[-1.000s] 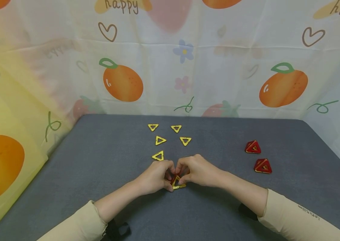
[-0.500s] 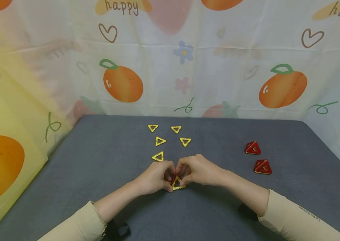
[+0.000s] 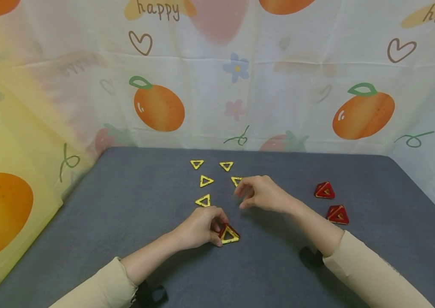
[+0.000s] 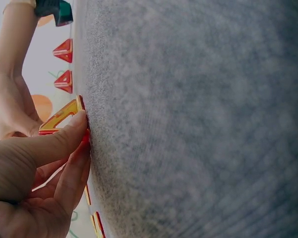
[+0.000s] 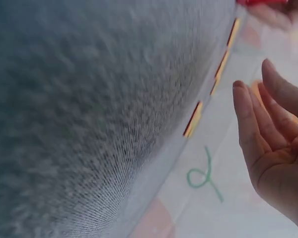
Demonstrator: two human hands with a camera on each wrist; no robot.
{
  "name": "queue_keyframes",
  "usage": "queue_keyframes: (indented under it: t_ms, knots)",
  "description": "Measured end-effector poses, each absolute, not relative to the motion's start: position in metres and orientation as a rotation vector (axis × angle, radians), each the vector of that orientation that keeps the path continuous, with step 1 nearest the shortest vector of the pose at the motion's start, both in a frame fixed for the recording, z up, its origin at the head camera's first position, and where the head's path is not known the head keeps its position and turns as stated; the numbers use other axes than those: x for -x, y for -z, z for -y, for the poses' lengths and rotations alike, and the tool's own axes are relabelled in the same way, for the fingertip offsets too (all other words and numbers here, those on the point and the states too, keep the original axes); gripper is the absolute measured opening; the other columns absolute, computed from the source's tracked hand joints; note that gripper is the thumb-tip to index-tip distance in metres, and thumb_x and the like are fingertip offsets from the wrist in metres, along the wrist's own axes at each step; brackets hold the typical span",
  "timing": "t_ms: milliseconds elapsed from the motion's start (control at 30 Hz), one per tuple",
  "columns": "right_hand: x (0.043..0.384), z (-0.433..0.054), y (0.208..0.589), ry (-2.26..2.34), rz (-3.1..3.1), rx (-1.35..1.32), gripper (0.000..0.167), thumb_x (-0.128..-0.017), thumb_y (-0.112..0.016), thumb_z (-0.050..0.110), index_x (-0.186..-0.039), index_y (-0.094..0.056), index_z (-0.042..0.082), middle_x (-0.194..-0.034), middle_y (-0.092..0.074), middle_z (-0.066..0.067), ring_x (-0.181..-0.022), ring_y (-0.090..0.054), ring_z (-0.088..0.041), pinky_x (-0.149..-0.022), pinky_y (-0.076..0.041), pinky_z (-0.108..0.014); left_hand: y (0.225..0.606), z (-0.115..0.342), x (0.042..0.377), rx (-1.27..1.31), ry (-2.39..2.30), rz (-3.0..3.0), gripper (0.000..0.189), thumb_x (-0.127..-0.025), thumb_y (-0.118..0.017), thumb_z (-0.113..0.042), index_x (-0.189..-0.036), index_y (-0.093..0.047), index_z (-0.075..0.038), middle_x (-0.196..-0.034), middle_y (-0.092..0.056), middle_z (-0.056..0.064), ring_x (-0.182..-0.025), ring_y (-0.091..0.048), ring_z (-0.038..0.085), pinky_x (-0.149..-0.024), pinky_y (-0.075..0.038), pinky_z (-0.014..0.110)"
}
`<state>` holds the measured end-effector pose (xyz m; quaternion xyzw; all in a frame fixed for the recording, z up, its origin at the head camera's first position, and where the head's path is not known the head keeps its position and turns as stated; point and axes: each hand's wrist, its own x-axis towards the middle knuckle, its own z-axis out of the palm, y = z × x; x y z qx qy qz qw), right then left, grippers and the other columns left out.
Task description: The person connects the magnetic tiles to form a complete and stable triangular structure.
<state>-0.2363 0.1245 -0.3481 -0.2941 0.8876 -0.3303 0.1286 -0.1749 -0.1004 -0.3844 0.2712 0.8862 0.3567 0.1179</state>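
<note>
The yellow, open-centred, plastic-looking triangular tile lies flat just beyond the right hand, the nearer hand, its fingers bent and apart, holding nothing; they partly hide the tile, which shows no clear long axis. The left hand pinches a red-and-yellow hollow triangular pyramid at its left side, nearer the person. Both pieces rest on a dark grey table, backed by a pale fruit-printed cloth, with two red pyramids well off to the right.

Red-and-yellow triangular piece, yellow triangles, grey tabletop, white fruit-print cloth
</note>
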Motion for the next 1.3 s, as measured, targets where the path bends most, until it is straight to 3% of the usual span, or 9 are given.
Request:
queue_keyframes:
  t_ms: [267, 700, 933, 1300]
  knots:
    - [0.266, -0.127, 0.350, 0.993, -2.705, 0.701, 0.032, -0.085, -0.077, 0.012, -0.115, -0.067, 0.004, -0.111, -0.072, -0.015, -0.091, -0.072, -0.022, -0.075, -0.057, -0.032, 0.384, 0.100, 0.175, -0.789, -1.040, -2.592, 0.043, -0.066, -0.090, -0.007, -0.102, -0.067, -0.005, -0.094, -0.069, 0.007, -0.078, -0.063, 0.011, -0.067, -0.051, 0.020]
    - [0.300, -0.122, 0.354, 0.931, -2.688, 0.541, 0.040, -0.090, -0.073, 0.015, -0.126, -0.062, 0.003, -0.129, -0.064, -0.017, -0.119, -0.061, -0.034, -0.089, -0.056, -0.041, 0.384, 0.100, 0.176, -0.792, -1.023, -2.595, 0.043, -0.066, -0.090, -0.007, -0.102, -0.066, -0.005, -0.094, -0.069, 0.007, -0.079, -0.064, 0.012, -0.067, -0.052, 0.021]
    - [0.310, -0.120, 0.360, 0.864, -2.669, 0.521, 0.039, -0.092, -0.071, 0.021, -0.126, -0.062, 0.004, -0.129, -0.063, -0.019, -0.110, -0.064, -0.032, -0.084, -0.056, -0.037, 0.383, 0.101, 0.175, -0.781, -1.021, -2.596, 0.043, -0.067, -0.090, -0.007, -0.103, -0.066, -0.006, -0.094, -0.069, 0.007, -0.079, -0.063, 0.011, -0.067, -0.052, 0.021]
    - [0.311, -0.121, 0.369, 0.794, -2.660, 0.569, 0.040, -0.092, -0.071, 0.026, -0.125, -0.064, 0.005, -0.129, -0.064, -0.017, -0.123, -0.058, -0.034, -0.101, -0.049, -0.046, 0.383, 0.100, 0.175, -0.787, -1.030, -2.593, 0.043, -0.066, -0.089, -0.006, -0.102, -0.066, -0.006, -0.092, -0.069, 0.006, -0.078, -0.063, 0.011, -0.067, -0.051, 0.020]
